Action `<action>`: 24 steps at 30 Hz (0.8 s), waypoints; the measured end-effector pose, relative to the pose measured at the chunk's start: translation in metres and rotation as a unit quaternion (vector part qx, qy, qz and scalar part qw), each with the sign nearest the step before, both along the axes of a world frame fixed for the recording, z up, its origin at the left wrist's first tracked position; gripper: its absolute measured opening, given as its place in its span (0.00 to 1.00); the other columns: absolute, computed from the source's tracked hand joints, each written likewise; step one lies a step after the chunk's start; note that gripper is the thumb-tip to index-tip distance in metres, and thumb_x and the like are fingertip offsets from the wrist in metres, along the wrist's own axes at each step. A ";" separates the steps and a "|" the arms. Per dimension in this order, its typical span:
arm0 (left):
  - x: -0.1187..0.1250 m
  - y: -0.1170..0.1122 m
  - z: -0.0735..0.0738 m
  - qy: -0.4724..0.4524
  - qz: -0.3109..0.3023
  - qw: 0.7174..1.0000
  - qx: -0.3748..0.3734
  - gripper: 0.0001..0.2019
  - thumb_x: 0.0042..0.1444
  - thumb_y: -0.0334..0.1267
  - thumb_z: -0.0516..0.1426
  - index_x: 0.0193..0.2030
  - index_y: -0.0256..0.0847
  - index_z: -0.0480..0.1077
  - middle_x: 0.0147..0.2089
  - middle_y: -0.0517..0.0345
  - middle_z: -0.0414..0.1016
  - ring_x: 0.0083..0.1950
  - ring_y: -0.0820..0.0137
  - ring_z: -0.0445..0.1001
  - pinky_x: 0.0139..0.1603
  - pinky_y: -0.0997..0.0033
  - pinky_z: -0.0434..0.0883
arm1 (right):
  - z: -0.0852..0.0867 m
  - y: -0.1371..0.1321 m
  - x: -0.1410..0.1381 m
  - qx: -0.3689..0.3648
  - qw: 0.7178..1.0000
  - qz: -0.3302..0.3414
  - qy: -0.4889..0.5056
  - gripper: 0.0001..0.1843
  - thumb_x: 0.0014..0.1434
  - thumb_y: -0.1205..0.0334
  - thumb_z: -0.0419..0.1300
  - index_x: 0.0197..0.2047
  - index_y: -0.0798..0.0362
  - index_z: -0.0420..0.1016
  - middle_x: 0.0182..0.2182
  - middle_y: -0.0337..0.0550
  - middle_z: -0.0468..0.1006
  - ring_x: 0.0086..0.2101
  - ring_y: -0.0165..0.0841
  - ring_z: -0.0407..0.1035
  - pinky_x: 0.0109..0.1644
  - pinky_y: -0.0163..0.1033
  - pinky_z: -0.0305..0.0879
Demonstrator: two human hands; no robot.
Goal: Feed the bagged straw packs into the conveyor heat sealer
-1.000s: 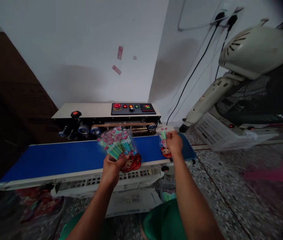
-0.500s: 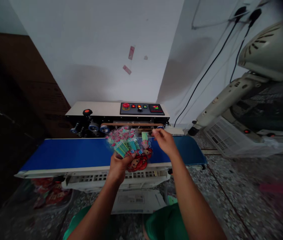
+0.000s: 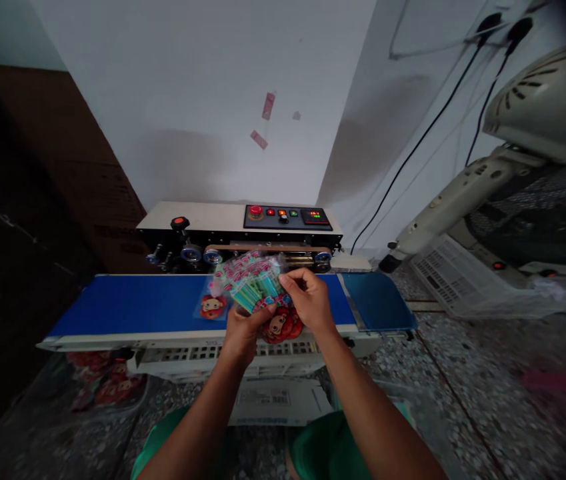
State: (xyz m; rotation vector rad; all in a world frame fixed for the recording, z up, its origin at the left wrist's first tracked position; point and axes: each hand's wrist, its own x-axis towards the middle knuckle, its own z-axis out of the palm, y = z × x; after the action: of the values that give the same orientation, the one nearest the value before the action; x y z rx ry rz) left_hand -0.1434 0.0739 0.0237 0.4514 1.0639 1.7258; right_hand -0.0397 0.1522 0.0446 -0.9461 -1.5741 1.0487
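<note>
My left hand (image 3: 243,337) is closed around the lower end of a fanned stack of clear packets (image 3: 257,290), its thumb on top. Green and blue striped sticks that look like straws show through the plastic, with red-haired cartoon heads at the lower end. At the stack's right edge, my right hand (image 3: 307,297) pinches the upper corner of a packet between thumb and fingers. Left of the stack, a single packet with a cartoon head (image 3: 212,307) lies on the blue conveyor belt (image 3: 137,303); its upper part is partly hidden by the stack.
Behind the belt runs a band sealing machine (image 3: 193,217) with a red stop button (image 3: 255,212) and lit display. A clear tub (image 3: 107,390) of red-headed items sits below left. At right are a white plastic crate (image 3: 447,273) and a beige jointed machine arm (image 3: 443,203).
My right hand has moved left from beside the stack and now pinches a packet at its edge. The single packet near the sealer's right side is gone from there; one now shows left of the stack.
</note>
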 end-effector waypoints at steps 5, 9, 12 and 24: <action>-0.004 0.000 -0.008 -0.008 -0.007 1.000 -0.001 0.19 0.36 0.34 0.69 0.38 0.35 0.74 0.34 0.54 0.81 0.33 0.63 0.79 0.39 0.61 0.75 | -0.006 0.007 0.001 -0.042 0.997 0.012 0.069 0.15 0.49 0.49 0.63 0.26 0.52 0.69 0.22 0.34 0.68 0.25 0.27 0.61 0.30 0.32 0.59; -0.004 0.000 -0.008 -0.013 -0.003 1.000 -0.020 0.20 0.35 0.34 0.69 0.38 0.34 0.74 0.33 0.52 0.80 0.30 0.62 0.78 0.35 0.61 0.76 | -0.015 0.015 0.005 -0.026 0.992 -0.018 0.124 0.14 0.56 0.49 0.57 0.32 0.52 0.68 0.27 0.35 0.69 0.29 0.28 0.63 0.36 0.33 0.60; -0.003 0.001 -0.008 -0.002 -0.004 0.999 -0.041 0.19 0.34 0.35 0.70 0.35 0.33 0.74 0.29 0.52 0.80 0.27 0.63 0.77 0.30 0.64 0.75 | -0.019 0.019 0.011 0.010 0.988 -0.105 0.110 0.15 0.60 0.47 0.52 0.34 0.51 0.64 0.26 0.35 0.67 0.28 0.28 0.61 0.34 0.32 0.59; -0.001 0.001 -0.014 0.037 -0.010 0.997 -0.064 0.17 0.32 0.35 0.70 0.30 0.34 0.72 0.28 0.55 0.79 0.27 0.64 0.77 0.32 0.64 0.75 | -0.029 0.072 0.102 0.060 0.912 -0.385 -0.126 0.19 0.63 0.50 0.41 0.42 0.55 0.64 0.34 0.49 0.74 0.34 0.37 0.68 0.39 0.38 0.60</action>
State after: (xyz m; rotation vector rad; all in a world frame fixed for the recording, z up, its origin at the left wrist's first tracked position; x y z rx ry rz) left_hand -0.1440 0.0753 0.0096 0.4456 1.2108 1.6231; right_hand 0.0622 0.2240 0.0160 -1.4881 -1.2483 0.2767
